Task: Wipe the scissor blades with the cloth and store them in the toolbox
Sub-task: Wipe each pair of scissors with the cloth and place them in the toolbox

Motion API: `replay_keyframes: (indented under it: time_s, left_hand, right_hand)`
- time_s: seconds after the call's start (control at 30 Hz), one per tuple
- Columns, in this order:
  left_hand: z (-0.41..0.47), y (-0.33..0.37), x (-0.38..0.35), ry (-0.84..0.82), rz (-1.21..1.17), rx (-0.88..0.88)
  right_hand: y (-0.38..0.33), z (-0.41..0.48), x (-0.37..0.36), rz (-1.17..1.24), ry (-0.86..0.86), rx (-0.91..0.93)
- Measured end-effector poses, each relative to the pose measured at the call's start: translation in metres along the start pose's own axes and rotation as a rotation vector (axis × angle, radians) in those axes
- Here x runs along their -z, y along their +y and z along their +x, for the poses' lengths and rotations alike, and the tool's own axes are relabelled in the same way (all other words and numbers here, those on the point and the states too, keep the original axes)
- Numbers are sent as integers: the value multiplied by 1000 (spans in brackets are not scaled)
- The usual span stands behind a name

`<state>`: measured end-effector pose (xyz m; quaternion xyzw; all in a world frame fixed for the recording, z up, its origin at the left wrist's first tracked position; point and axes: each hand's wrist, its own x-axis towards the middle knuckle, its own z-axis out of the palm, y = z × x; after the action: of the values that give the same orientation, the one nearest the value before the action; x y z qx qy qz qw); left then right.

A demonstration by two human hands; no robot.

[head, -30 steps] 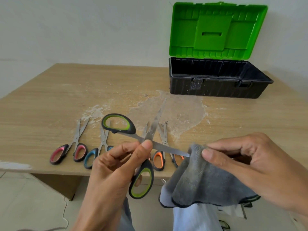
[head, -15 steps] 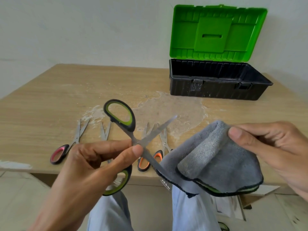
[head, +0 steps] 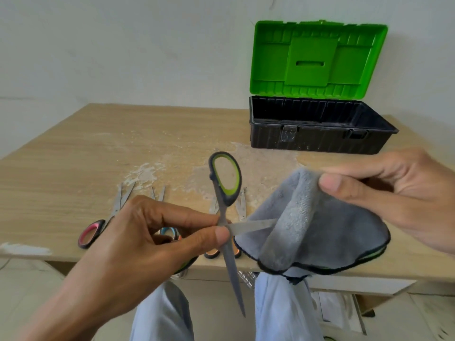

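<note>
1. The left hand [head: 147,239] pinches the scissors [head: 225,199] at the pivot, thumb against fingers. They are held in the air over the near edge of the table [head: 73,156], blades spread in a cross.
2. One blade points down toward the lap; the other runs right, its tip tucked into the cloth [head: 307,225].
3. The right hand [head: 394,193] pinches a fold of the cloth, which droops soft and thick.
4. I'd judge the scissors light and stiff, with slick steel and sharp edges. Best held at the pivot or a handle, keeping cloth between skin and edge.
5. The toolbox [head: 320,139] stands open, well apart; other pairs [head: 92,233] lie on the table.
</note>
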<state>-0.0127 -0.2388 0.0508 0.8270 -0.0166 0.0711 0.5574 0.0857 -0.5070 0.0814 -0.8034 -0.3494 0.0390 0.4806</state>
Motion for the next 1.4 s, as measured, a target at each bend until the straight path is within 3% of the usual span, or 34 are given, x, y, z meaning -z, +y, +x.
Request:
replay_keyframes:
  time_s: [0.13, 0.27, 0.53, 0.67, 0.77, 0.93, 1.1, 1.4]
  left_hand:
    - [4, 11, -5, 2, -7, -20]
    - [2, 13, -3, -4, -5, -21]
    - [-5, 8, 6, -105, 39, 37]
    - [-2, 9, -1, -112, 45, 69]
    - [1, 12, -5, -109, -55, 49]
    - [-2, 12, -1, -56, -178, 49]
    - [-2, 8, 2, -15, -139, 22]
    - [-1, 11, -2, -83, -42, 76]
  right_hand:
    - [-7, 8, -14, -40, -175, -26]
    - [-14, 8, -26, -40, -223, -36]
    - [-11, -8, -13, -199, -204, 0]
    - [-15, -10, -18, -395, -102, 124]
    - [-19, -9, -29, -482, -133, 214]
    - [-17, -12, -30, -270, -137, 152]
    - [-8, -9, -28, -235, -67, 53]
    - [1, -10, -32, -128, 14, 51]
